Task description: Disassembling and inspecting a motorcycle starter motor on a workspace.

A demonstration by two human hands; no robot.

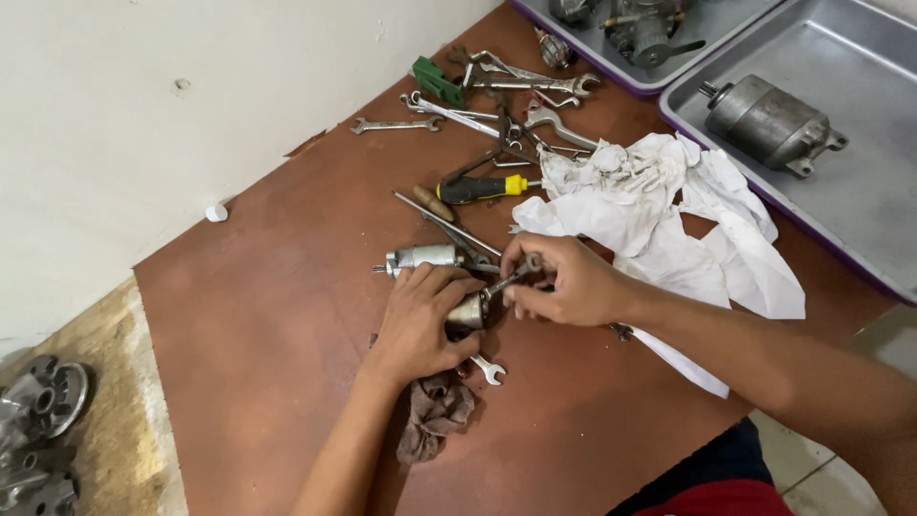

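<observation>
— What are you doing?
— Your left hand (418, 320) presses the small metal part (468, 311) on the desk (277, 315). Your right hand (564, 282) pinches a wrench (506, 280) on it.
— Next?
— Probably turn slowly, hold steady.

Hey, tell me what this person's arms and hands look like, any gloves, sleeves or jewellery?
Both are bare: the left hand and right hand wear no gloves, and no rings or watch show. Both forearms are uncovered to the frame edge, with no sleeve in view. Near the lower edge there is dark blue and red clothing.
</observation>
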